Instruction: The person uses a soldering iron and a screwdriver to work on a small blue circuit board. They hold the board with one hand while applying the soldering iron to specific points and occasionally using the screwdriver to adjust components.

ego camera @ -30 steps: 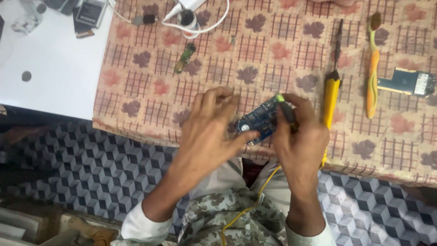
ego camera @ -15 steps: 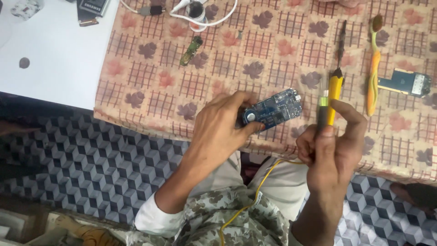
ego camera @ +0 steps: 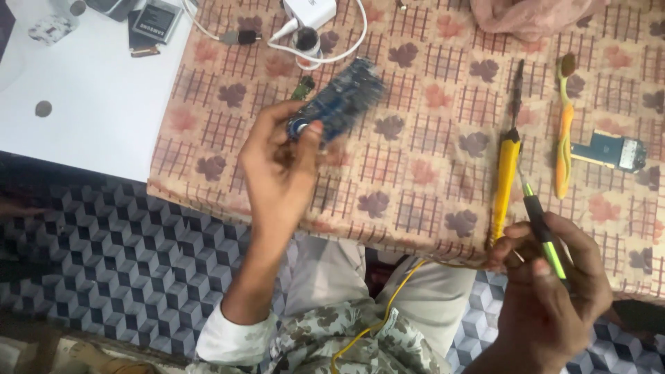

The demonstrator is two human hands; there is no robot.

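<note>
My left hand [ego camera: 280, 163] is raised above the patterned cloth [ego camera: 415, 138] and pinches a blue circuit board [ego camera: 339, 100] by its lower end; the board is blurred. My right hand [ego camera: 547, 291] sits at the cloth's near edge, fingers closed around a thin green-handled tool [ego camera: 540, 221] that points up and away. A yellow-handled soldering iron [ego camera: 506, 170] lies on the cloth just left of that tool, its yellow cord trailing down to my lap.
An orange-handled toothbrush [ego camera: 564, 131] and a second small circuit board [ego camera: 609, 149] lie at the right. A white charger with cable [ego camera: 312, 14] sits at the top, a phone battery [ego camera: 156, 21] on the white table [ego camera: 90, 104] at left. A pink cloth [ego camera: 533, 14] is at top right.
My left hand has carried the blue board up and to the left, away from my right hand. My right hand has let go of the board and dropped to the cloth's near edge with the green tool.
</note>
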